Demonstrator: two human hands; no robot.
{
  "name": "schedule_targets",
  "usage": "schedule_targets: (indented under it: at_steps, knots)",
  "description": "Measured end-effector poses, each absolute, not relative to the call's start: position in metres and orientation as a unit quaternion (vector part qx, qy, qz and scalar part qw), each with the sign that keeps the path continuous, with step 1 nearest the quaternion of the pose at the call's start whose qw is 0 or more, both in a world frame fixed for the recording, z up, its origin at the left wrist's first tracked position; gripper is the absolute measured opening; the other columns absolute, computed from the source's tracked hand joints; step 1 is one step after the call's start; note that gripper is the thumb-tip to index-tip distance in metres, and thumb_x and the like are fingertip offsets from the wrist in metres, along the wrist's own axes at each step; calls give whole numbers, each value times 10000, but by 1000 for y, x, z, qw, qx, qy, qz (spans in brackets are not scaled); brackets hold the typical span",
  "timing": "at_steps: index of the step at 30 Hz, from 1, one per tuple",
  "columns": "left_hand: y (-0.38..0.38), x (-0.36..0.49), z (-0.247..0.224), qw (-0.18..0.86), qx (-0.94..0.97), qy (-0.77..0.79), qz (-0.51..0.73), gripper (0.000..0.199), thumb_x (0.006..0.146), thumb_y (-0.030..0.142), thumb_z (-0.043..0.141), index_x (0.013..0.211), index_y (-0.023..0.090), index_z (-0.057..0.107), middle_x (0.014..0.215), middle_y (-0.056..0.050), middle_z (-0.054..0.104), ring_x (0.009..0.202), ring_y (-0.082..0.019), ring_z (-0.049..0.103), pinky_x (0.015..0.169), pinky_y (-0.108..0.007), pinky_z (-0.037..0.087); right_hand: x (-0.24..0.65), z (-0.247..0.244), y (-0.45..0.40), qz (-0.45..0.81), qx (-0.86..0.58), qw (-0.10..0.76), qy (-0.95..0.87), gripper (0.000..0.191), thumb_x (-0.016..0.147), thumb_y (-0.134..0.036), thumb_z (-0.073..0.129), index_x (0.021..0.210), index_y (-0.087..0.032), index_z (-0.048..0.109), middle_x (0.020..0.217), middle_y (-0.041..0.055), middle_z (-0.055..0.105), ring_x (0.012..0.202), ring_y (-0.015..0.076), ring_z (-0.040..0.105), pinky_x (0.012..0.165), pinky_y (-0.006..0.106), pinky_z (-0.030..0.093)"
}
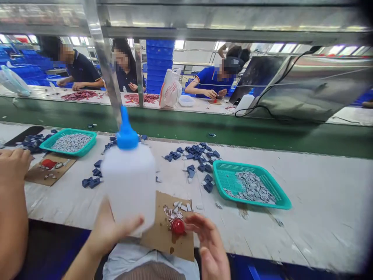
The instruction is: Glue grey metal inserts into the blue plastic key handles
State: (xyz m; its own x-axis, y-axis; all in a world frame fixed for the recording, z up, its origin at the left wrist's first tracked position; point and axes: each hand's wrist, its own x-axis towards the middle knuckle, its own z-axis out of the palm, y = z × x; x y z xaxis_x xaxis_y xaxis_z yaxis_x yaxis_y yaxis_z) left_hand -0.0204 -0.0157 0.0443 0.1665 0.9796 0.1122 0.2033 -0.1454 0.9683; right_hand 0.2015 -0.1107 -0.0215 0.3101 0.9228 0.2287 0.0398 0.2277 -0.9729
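My left hand is wrapped round the lower part of a white squeeze bottle with a blue pointed cap. The bottle stands upright, somewhat blurred. Beside a small red cap is my right hand, its fingers curved and apart, with nothing seen in it. The red cap sits on a brown cardboard piece at the table's front edge, among wet clear glue and several small grey-white pieces.
Green baskets hold small grey pieces. Dark blue parts lie between them. Another person's arm is at far left, near a second cardboard. A green belt and metal post stand beyond.
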Motion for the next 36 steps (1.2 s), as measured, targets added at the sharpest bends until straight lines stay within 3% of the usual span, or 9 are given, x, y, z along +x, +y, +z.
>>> schedule_targets:
  at_steps: [1,4,8,11,14,17,22,30,36]
  knots:
    - [-36,-21,29,528,581,467,407,604,535,597,787,1048,289,709,933,-89,772,852,-363,723,690,-446,616,189,-17,-116,401,-491,611,-475,575,865,-618,546,1301,-244,548,1299,122,612,1156,302,594,959,438,485]
    - [-84,-25,4,685,476,435,340,818,533,612,821,1205,183,634,1054,-147,742,1019,-395,675,846,-474,560,154,-10,-131,525,-452,591,-413,827,725,-710,665,1398,-281,452,1466,97,498,1347,324,447,1097,439,357]
    - [-117,-33,-13,755,420,430,261,968,519,643,832,1312,168,546,1163,-166,695,1118,-395,620,974,-510,468,122,-16,-150,704,-368,546,-265,987,628,-617,789,1441,-276,346,1321,111,628,1195,347,591,954,444,461]
    - [-127,-45,-27,759,424,443,218,991,516,659,828,1324,163,539,1277,-180,641,1187,-396,576,1022,-497,427,112,-28,-161,738,-349,543,-197,914,618,-563,810,1380,-268,401,1129,81,716,1030,332,675,858,431,491]
    - [-131,-56,-38,757,433,450,191,1026,523,651,828,1371,176,503,1356,-169,595,1279,-394,504,1060,-488,394,110,-35,-170,714,-412,538,-178,650,595,-550,829,1121,-268,572,1061,52,735,1025,320,671,868,424,488]
    - [-131,-60,-42,763,451,433,163,1009,545,630,828,1384,176,499,1369,-161,587,1271,-388,508,1058,-476,394,110,-38,-175,701,-479,509,-141,539,592,-539,835,981,-252,597,1016,53,747,1014,318,672,883,437,489]
    - [-121,-59,-34,800,450,373,132,948,597,628,801,1391,201,509,1318,-125,619,1172,-365,578,987,-444,439,102,-42,-175,716,-464,517,-64,596,582,-529,833,1048,-241,599,983,51,752,956,306,693,889,450,495]
    - [-110,-61,-20,796,466,374,97,846,640,587,790,1344,181,554,1194,-122,678,1093,-347,605,904,-406,460,95,-47,-173,731,-435,525,-31,604,642,-507,798,1176,-319,588,981,1,753,1031,278,687,907,397,466]
    - [-105,-59,-6,799,461,377,81,787,678,542,777,1347,185,566,1171,-120,686,1038,-327,621,906,-408,463,94,-39,-169,738,-431,519,-13,636,638,-530,784,1202,-322,575,1030,17,747,1077,297,668,892,407,475]
